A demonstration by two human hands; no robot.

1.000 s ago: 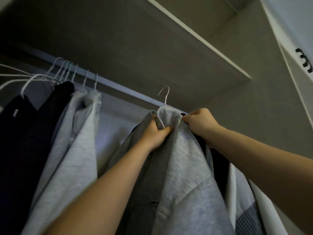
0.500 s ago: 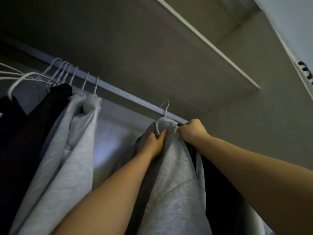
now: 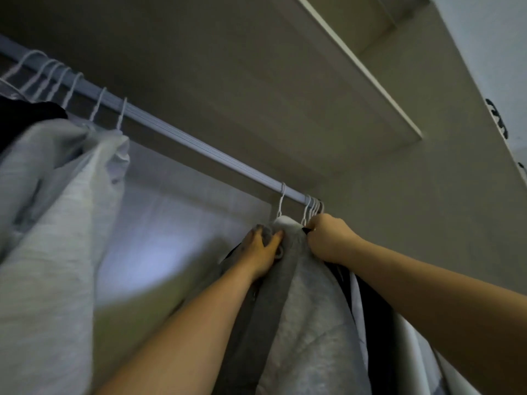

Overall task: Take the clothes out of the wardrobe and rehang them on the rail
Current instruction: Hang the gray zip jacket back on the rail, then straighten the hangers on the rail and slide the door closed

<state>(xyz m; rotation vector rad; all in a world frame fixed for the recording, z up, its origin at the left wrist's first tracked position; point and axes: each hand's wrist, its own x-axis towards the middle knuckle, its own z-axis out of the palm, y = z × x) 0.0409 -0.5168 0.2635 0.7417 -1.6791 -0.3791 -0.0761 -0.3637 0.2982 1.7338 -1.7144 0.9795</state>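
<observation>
The left hand and right hand are bare, forearms too

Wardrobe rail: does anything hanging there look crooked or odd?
Nothing damaged. Only the grey garment looks rumpled: the left hand and right hand bunch its collar below the hanger hook on the rail.

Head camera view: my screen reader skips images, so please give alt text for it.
A left hand and right hand grip the neck of a grey garment whose white hanger hooks over the rail. Other grey clothes hang further left.
</observation>
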